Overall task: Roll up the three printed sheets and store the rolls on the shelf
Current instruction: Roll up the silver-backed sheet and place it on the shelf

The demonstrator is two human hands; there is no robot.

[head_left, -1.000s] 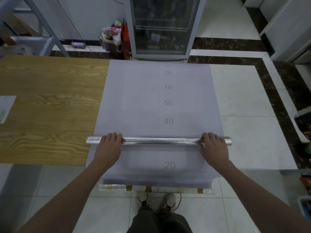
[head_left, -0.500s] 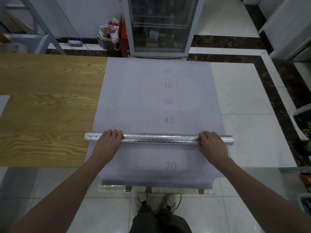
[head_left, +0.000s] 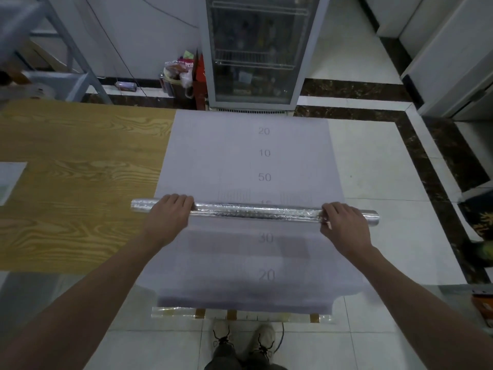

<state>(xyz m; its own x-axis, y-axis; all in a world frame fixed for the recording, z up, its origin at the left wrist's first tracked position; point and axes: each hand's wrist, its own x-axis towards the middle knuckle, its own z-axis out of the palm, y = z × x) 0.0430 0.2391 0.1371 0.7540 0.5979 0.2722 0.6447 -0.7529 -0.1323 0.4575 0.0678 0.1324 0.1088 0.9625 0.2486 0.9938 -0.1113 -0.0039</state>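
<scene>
A large pale printed sheet with numbers 20, 10, 50, 30, 20 down its middle lies flat on the wooden table, and its near edge hangs over the table's front. A silvery roll lies crosswise on the sheet, over the spot below the 50. My left hand holds the roll near its left end, fingers curled over the top. My right hand grips it near the right end, thumb on the near side. Both tips of the roll stick out past my hands.
A small paper lies at the table's left edge. Behind the table stand a glass-door cooler, a bag of rubbish and a grey metal shelf frame. A taped clear strip runs under the sheet's near edge.
The roll and both hands have moved away from me along the sheet. It now covers the 40, and a 30 shows on its near side.
</scene>
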